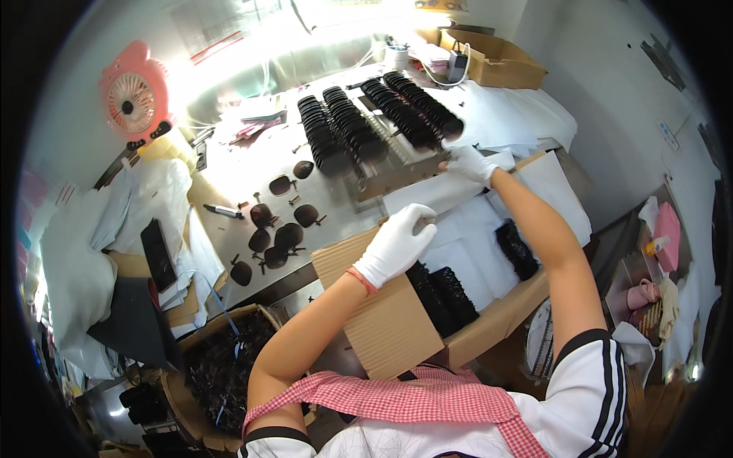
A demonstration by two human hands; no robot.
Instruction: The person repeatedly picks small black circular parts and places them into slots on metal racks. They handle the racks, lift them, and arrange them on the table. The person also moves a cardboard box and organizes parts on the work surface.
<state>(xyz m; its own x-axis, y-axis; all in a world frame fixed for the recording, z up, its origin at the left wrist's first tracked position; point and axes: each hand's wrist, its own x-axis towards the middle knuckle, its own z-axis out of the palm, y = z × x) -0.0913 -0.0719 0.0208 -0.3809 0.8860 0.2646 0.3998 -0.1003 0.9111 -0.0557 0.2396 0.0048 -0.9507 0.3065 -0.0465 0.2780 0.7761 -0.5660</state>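
My left hand (397, 246), in a white glove, is over the open cardboard box (391, 324). Its fingers are curled beside a white paper sheet (450, 185); anything in them is hidden. Also gloved, with bare fingertips, my right hand (471, 165) reaches the near right corner of a metal tray (405, 177) and grips it there. Long rows of dark lenses (355, 130) stand packed in that tray, whose near end looks smeared. Inside the box, black lens rows (452, 296) sit among white paper.
Loose dark lenses (289, 236) with small stems and a marker (224, 211) lie left on the metal table. Further left are a phone (158, 254) and a pink fan (135, 95). A carton (496, 61) stands at the back right; a bin of black pieces (229, 359) is below.
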